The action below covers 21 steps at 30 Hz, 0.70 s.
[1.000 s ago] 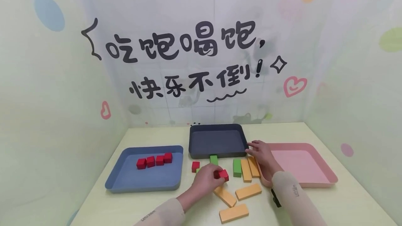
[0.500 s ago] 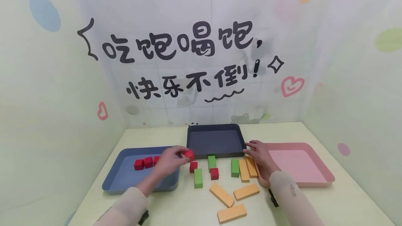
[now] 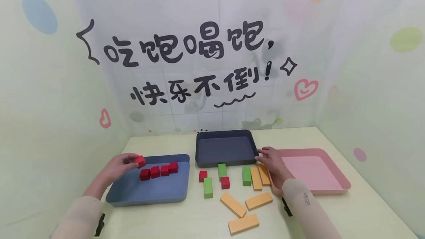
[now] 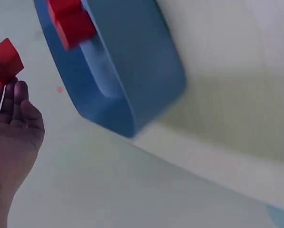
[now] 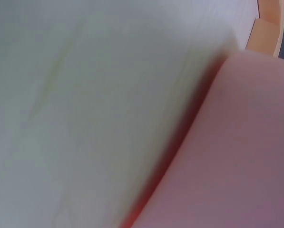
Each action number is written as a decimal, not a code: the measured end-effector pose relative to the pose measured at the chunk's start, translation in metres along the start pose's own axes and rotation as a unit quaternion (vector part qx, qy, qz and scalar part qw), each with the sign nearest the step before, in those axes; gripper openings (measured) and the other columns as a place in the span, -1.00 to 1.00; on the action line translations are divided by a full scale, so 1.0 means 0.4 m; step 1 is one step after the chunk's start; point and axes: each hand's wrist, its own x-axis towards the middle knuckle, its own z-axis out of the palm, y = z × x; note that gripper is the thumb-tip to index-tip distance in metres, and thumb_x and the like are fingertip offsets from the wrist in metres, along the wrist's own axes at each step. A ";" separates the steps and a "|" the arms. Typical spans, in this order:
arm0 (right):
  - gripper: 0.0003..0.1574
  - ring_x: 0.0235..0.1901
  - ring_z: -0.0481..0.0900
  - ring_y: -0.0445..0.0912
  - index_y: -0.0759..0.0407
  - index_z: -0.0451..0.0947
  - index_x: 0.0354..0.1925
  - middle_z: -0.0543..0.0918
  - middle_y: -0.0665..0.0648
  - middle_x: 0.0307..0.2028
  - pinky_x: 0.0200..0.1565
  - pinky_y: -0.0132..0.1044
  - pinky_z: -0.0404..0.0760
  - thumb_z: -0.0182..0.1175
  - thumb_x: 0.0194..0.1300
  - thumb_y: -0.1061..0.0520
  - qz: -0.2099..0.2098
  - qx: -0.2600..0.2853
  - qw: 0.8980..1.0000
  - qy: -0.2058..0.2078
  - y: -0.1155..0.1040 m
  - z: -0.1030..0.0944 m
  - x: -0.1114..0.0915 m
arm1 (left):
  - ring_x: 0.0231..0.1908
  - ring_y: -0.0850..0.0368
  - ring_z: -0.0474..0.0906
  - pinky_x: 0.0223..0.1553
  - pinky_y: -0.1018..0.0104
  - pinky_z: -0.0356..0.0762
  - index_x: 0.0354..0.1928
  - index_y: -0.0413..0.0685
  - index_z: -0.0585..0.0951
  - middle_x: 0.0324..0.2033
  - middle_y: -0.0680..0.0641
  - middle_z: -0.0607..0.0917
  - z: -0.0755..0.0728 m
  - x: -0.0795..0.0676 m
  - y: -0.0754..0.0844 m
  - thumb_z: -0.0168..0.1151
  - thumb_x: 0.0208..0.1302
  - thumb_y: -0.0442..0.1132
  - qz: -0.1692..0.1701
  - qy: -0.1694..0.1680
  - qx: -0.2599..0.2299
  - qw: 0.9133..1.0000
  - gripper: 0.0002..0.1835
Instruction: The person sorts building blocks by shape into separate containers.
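Note:
My left hand (image 3: 116, 168) pinches a red cube (image 3: 140, 161) above the back left part of the blue tray (image 3: 156, 194). In the left wrist view, the same cube (image 4: 7, 61) sits between thumb and fingertips, beside the tray wall (image 4: 146, 71). Several red cubes (image 3: 155, 172) stand in a row inside that tray. On the other side, my right hand (image 3: 274, 162) holds nothing. Its fingers reach toward the right corner of the dark tray (image 3: 227, 163), over the left edge of the pink tray (image 3: 318, 191).
Between the trays lie two red cubes, one left (image 3: 203, 176) and one right (image 3: 225, 182), with three green blocks (image 3: 208, 188). Several orange blocks lie on the table: two by the pink tray (image 3: 256, 179), others nearer the front (image 3: 244, 224). A printed curtain (image 3: 179, 121) closes off the back.
My left hand has carried a red cube from among the blocks in the middle leftward to above the blue tray. My right hand has stayed in place by the pink tray.

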 end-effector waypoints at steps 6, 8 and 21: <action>-0.40 0.17 0.16 0.31 0.30 0.42 0.13 0.30 0.40 0.14 0.15 0.15 0.08 0.18 0.21 0.00 -0.003 0.006 1.000 0.005 0.004 0.003 0.000 | -0.25 -0.08 0.44 -0.34 0.19 0.46 0.01 -0.34 0.48 -0.22 -0.21 0.56 -0.026 -0.014 -0.054 0.21 0.15 -0.27 0.006 -0.021 0.044 0.999 -0.60; -0.40 0.17 0.16 0.31 0.29 0.42 0.13 0.30 0.40 0.14 0.15 0.16 0.08 0.18 0.21 0.00 -0.003 0.007 1.000 0.004 0.004 0.002 0.001 | -0.26 -0.07 0.43 -0.34 0.18 0.45 0.00 -0.34 0.49 -0.24 -0.20 0.56 -0.030 -0.016 -0.062 0.21 0.14 -0.30 -0.003 -0.029 0.056 0.998 -0.62; -0.41 0.16 0.16 0.30 0.28 0.43 0.12 0.31 0.41 0.13 0.14 0.16 0.08 0.17 0.21 -0.01 -0.010 -0.008 1.000 0.007 0.006 0.000 0.000 | -0.15 -0.21 0.43 -0.19 -0.24 0.08 -0.06 -0.17 0.58 -0.22 -0.21 0.59 0.009 -0.009 -0.085 0.25 0.09 -0.21 -0.012 -0.028 0.176 0.984 -0.66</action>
